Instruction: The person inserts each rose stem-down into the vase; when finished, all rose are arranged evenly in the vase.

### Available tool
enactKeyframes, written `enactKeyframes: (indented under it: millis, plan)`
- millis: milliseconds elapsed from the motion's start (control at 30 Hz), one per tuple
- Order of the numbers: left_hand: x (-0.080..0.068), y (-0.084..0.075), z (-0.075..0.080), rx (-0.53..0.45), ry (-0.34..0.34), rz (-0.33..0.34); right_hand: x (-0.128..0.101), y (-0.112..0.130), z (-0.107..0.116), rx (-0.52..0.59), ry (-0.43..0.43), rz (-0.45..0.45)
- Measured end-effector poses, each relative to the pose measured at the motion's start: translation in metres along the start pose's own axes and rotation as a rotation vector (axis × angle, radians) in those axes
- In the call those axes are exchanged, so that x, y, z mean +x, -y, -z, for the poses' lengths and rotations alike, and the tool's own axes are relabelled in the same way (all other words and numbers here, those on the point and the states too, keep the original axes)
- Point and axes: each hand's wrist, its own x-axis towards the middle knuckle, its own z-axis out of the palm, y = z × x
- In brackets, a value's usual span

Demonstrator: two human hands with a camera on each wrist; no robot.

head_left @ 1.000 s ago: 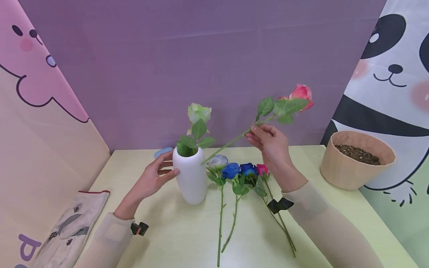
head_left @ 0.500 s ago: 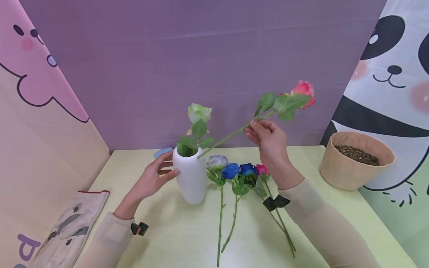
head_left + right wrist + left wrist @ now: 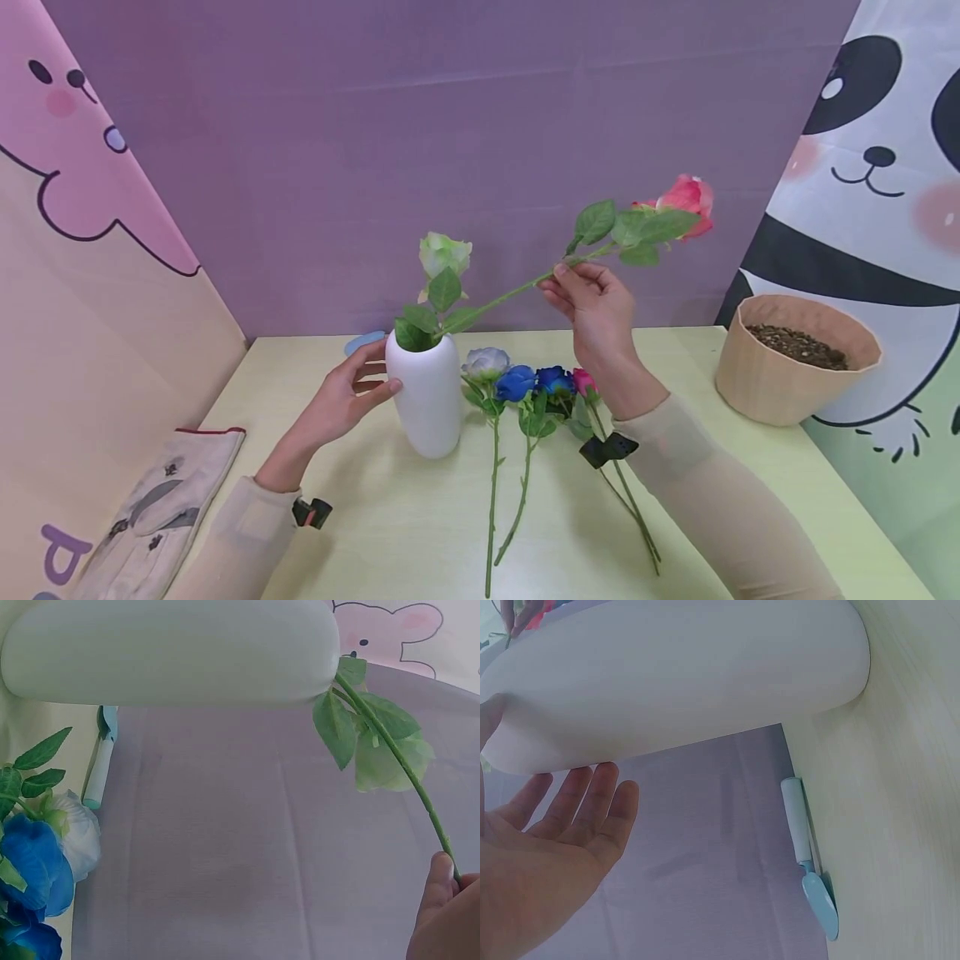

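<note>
The pink rose (image 3: 686,197) is held slantwise in the air above the pale table (image 3: 390,533), its bloom up and to the right, its long stem running down-left so that the tip sits at the mouth of the white vase (image 3: 427,400), among the leaves of the green rose (image 3: 445,252) standing there.

The table's far edge meets the purple back wall, and the vase stands near that edge with bare tabletop in front of it and to its left. A tan pot of soil (image 3: 798,354) sits well apart on the right side, and a fabric glove (image 3: 161,508) lies at the left front corner. Four roses (image 3: 525,385) lie in a row just right of the vase, stems pointing toward the person. A small blue-and-white tool (image 3: 808,859) lies behind the vase against the wall.

The right hand (image 3: 592,308) is raised, wrist bent, thumb and fingertips pinching the stem just below the leaves. The left hand (image 3: 345,400) reaches in low from the left, fingers straight and relaxed; its thumb touches the vase's side.

Compared with a second ago, the right hand has lifted and the stem tip, then beside the vase's shoulder, now rests at the opening. The left hand has not moved.
</note>
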Motion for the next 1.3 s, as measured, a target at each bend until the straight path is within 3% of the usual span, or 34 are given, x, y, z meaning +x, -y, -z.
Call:
enactKeyframes:
  millis: [467,1300]
  plan:
    - [0.000,-0.002,0.001,0.006,0.001,-0.019,0.001,-0.016,-0.017,-0.126,0.057,0.014]
    - [-0.001,-0.002,0.000,0.004,0.000,0.015,-0.006,-0.048,-0.045,-0.245,0.153,-0.064]
